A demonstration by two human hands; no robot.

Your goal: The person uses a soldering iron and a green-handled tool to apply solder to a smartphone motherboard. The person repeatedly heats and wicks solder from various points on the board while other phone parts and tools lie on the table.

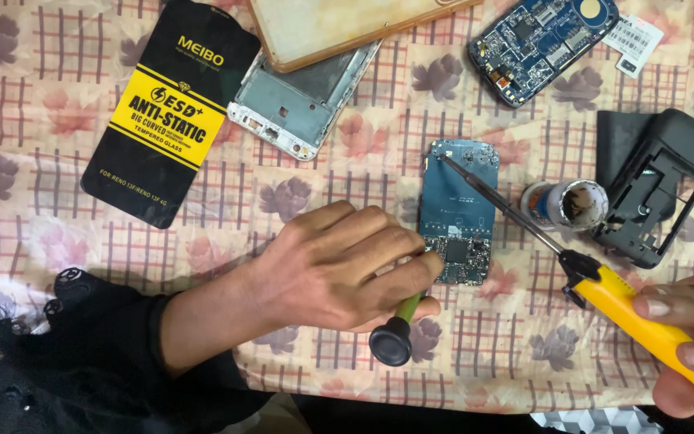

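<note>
**Soldering on a phone board**

Left hand [339, 269] grips a green-handled tool [399, 325] at the blue circuit board's [459, 210] lower edge. Right hand [688, 341] clasps the yellow soldering iron [604, 289], tip at the board's top; steadiness probably matters. Flux tin [565, 204] sits just right.

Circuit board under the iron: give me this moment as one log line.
left hand: holds green-handled tool at circuit board | right hand: holds yellow soldering iron, tip on board's top | flux pot: open, beside board

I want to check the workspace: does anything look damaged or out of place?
Nothing looks spilled. The small jar stands open beside the blue circuit board, and the phone frame lies stripped, partly under a tan case.
</note>
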